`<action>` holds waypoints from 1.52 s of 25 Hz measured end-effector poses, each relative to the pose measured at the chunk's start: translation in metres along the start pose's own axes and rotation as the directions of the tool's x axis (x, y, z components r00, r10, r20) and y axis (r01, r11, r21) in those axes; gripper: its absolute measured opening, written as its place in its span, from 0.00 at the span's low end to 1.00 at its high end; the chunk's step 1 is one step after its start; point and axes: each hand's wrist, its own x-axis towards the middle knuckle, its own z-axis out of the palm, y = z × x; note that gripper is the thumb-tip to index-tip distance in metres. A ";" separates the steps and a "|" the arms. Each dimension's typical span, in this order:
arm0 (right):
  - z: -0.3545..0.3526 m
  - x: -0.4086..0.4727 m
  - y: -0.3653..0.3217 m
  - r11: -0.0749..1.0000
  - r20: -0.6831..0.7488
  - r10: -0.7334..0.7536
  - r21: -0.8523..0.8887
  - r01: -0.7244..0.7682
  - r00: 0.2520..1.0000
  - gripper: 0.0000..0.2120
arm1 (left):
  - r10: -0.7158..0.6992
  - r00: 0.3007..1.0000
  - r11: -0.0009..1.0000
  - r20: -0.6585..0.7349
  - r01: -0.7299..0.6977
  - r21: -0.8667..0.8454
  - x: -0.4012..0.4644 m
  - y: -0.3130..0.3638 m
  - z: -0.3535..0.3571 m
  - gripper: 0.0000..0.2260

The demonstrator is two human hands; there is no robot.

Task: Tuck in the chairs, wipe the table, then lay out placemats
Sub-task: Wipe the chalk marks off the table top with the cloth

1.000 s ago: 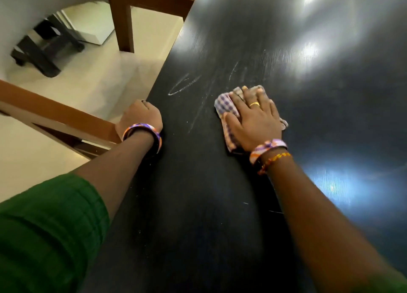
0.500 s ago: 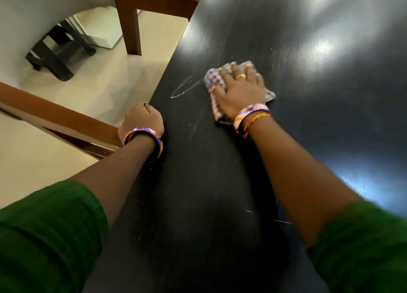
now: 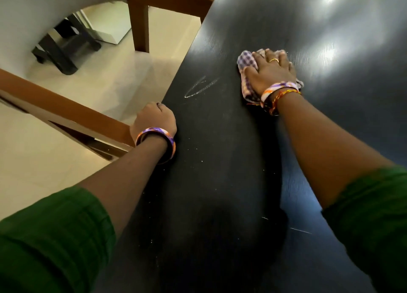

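A big black table [image 3: 220, 182] fills most of the view, and its far end and near end are cut off by the picture edges. Bright spots of light are seen on its shiny top at the right. The pale floor [image 3: 105, 77] is seen on the left. Two brown wooden chairs are only partly shown: the near chair [image 3: 66, 114] is seen as a slanted rail beside the table edge, and the far chair [image 3: 141, 24] is seen as a leg and a rail, with the rest cut off at the top. A dark stand [image 3: 63, 48] sits on the floor far to the left, half hidden by a grey shape.

Green sleeves [image 3: 50, 237] are worn on both arms. The right hand [image 3: 269, 72] is laid flat on a checked cloth [image 3: 247, 61], with the fingers spread and pressing it down on the table. Most of the cloth is hidden under the hand; only its edges can be seen. The left hand [image 3: 154, 118] is curled at the table edge, next to the near chair. What its fingers are around cannot be made out, since they are hidden behind the knuckles.

A white chalky smear [image 3: 199, 88] is seen on the table between the two hands, not touched by the cloth. Tiny pale specks are dotted near the left arm.
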 end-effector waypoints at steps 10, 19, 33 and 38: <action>0.023 -0.082 -0.064 0.842 0.116 -0.517 -0.113 0.528 0.848 0.34 | 0.381 0.854 0.918 0.355 -0.394 -0.037 0.037 -0.028 -0.025 0.19; 0.031 -0.054 -0.095 0.913 0.048 -0.401 -0.064 0.403 0.915 0.28 | 0.552 0.792 0.774 0.261 -0.603 0.193 0.047 -0.048 -0.032 0.24; 0.037 -0.050 -0.114 0.950 0.027 -0.306 -0.056 0.307 0.952 0.29 | 0.502 0.790 0.788 0.351 -0.585 0.189 0.054 -0.050 -0.024 0.22; 0.045 -0.139 -0.119 0.910 0.022 -0.412 -0.044 0.412 0.911 0.31 | 0.466 0.785 0.823 0.409 -0.554 0.127 0.055 -0.051 -0.021 0.17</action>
